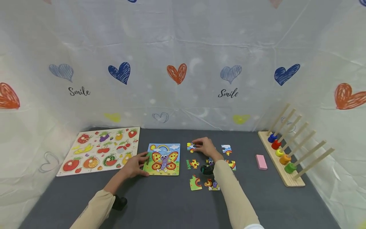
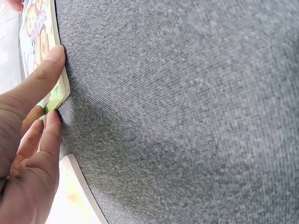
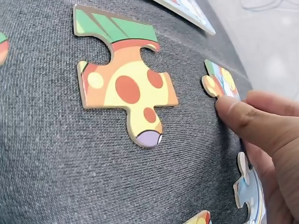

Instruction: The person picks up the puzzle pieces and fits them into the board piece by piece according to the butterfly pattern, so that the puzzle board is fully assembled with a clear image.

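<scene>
A square butterfly picture board [image 1: 165, 165] lies flat near the middle of the table. My left hand [image 1: 133, 166] holds it at its lower left corner; in the left wrist view the thumb [image 2: 44, 72] lies on one edge and the fingers touch around the corner. To the right, my right hand [image 1: 206, 148] pinches a jigsaw piece [image 3: 223, 80] with a yellow sun, at the upper left of a spread of loose pieces. Just below it lies a yellow wing piece with red spots [image 3: 124, 88]. A blue sky piece [image 3: 252, 196] is partly hidden behind my fingers.
Several more loose pieces, such as a green one [image 1: 195, 183] and a sky piece [image 1: 227, 149], lie around my right forearm. A fruit board [image 1: 97, 152] lies at the left. At the right are a pink block [image 1: 261, 162] and a wooden peg stand [image 1: 297, 182] with coloured rings.
</scene>
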The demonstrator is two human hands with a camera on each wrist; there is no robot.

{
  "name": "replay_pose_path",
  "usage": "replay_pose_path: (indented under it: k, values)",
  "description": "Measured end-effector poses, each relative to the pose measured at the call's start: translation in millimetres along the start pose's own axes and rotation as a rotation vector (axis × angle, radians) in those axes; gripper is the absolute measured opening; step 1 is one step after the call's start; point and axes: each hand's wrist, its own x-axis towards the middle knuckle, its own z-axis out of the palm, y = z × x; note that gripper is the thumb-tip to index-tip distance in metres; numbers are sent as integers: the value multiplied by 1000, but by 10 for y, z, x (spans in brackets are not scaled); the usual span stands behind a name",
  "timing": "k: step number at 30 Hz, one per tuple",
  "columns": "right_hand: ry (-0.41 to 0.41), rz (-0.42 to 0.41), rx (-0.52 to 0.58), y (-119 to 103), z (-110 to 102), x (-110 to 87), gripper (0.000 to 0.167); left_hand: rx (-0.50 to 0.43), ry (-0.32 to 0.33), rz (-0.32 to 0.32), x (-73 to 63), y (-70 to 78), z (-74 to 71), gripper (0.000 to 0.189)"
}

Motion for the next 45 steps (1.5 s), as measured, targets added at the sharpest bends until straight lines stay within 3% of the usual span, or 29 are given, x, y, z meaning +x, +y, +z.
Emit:
replay_pose_path:
  k: [6, 9, 14, 21, 28, 36, 45]
  values:
    - [38, -27, 11, -55, -7, 21, 36, 30, 15, 5, 23, 20, -18, 78]
    - [17, -52, 109, -110, 38, 30, 36, 32, 19, -7, 23, 10, -27, 78]
    - [-34, -18, 344, -196, 229, 57, 37, 21, 25, -24, 21, -36, -26, 77]
    - [-49, -27, 467, -266, 610, 86, 36, 34, 28, -21, 9, -61, 15, 77]
    - [-5, -75, 382, -543, 864, 52, 34, 28, 12, -18, 15, -39, 42, 76]
    - [69, -81, 309, -513, 1227, 155, 36, 25, 19, -11, -2, -34, 46, 78]
    - [84, -108, 323, -547, 1349, 239, 44, 19, 31, -26, -5, 3, 19, 78]
